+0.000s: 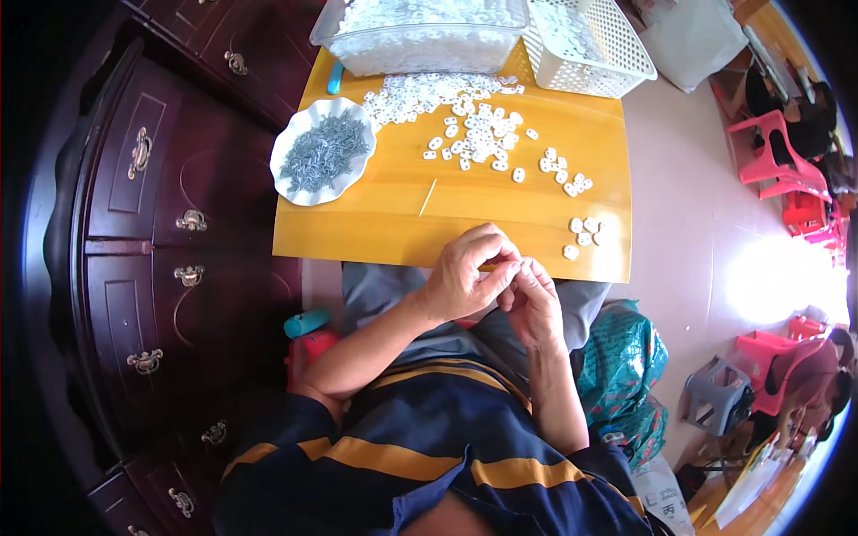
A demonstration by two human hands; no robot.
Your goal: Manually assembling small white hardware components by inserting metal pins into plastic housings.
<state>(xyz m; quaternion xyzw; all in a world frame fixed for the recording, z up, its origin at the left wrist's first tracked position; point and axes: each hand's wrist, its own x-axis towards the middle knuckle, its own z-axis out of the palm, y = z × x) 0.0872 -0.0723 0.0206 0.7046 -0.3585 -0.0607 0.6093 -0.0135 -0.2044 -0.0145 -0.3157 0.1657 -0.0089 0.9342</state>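
Over the near edge of the yellow wooden table [375, 234], my left hand [469, 275] and my right hand [534, 304] meet fingertip to fingertip. Both are closed in a pinch; whatever lies between the fingers is too small or hidden to make out. Beyond them a thin pale stick [428, 197] lies on the wood. Small white plastic pieces with holes [483, 134] are scattered over the middle, and a little group of the same pieces [584, 238] sits right of my hands. A white wavy-rimmed dish [280, 179] at the left holds many small dark metal pins or screws [326, 150].
A clear bin [420, 55] full of white pieces and a white perforated basket [594, 76] stand at the far edge, with a blue tool handle [335, 78] nearby. Dark drawers [125, 214] line the left. Green bags [621, 357] and stools [719, 393] are at right; other people sit farther off.
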